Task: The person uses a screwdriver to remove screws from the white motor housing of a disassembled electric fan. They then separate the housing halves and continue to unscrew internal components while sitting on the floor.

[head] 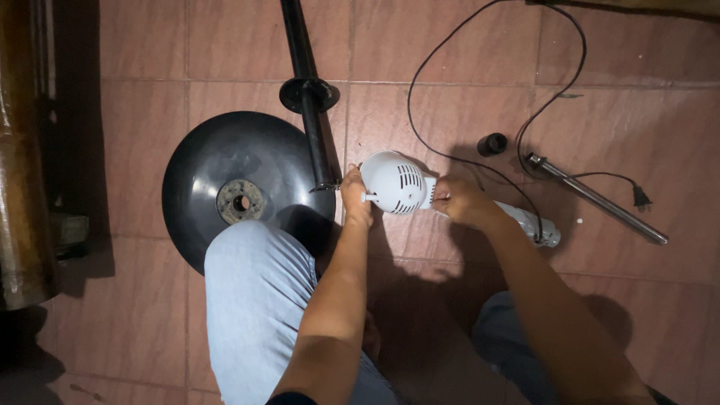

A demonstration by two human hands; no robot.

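The white fan motor (396, 182) lies on the tiled floor (450, 60) between my knees, my left hand (355, 193) gripping its round front and my right hand (456, 199) pinching its back, and it looks hard, smooth, a bit heavy, so I hold both ends.

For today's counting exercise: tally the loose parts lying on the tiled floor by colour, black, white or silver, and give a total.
Black: 4, round base, pole with collar, small cap, power cord
White: 1, vented motor housing, gripped by the left hand and right hand
Silver: 1, metal tube
Total: 6
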